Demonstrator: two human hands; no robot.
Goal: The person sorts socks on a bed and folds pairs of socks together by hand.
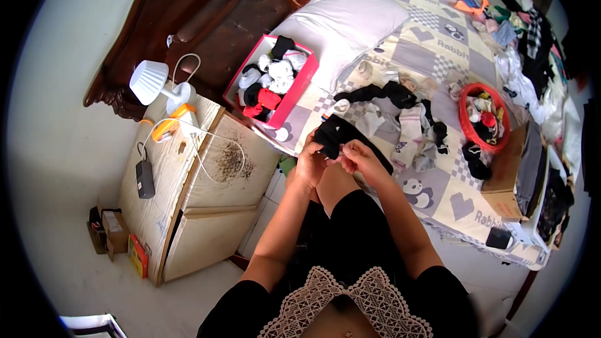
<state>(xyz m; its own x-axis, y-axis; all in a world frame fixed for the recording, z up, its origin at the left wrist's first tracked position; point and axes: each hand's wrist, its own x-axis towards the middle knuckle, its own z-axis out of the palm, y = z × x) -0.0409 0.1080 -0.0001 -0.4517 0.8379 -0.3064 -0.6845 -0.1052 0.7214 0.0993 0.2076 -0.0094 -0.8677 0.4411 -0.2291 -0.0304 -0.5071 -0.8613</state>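
Both hands are together at the near edge of the bed, holding a black cloth piece (pixel 338 133), possibly a sock or stocking. My left hand (pixel 311 161) grips its left side with curled fingers. My right hand (pixel 362 158) pinches its lower part. The black fabric extends rightward behind my right hand across the bed. Left of it stands a pink-rimmed box (pixel 294 101) holding rolled white, black and red socks. To the right, loose socks (pixel 410 126) in black, white and grey lie spread on the patterned sheet.
A red basket (pixel 463 119) of small socks and a cardboard box (pixel 503 178) are on the right, near piled clothes (pixel 513 69). A white pillow (pixel 347 22) lies at the headboard. The worn cabinet (pixel 216 163) at left bears a lamp (pixel 150 83) and cables.
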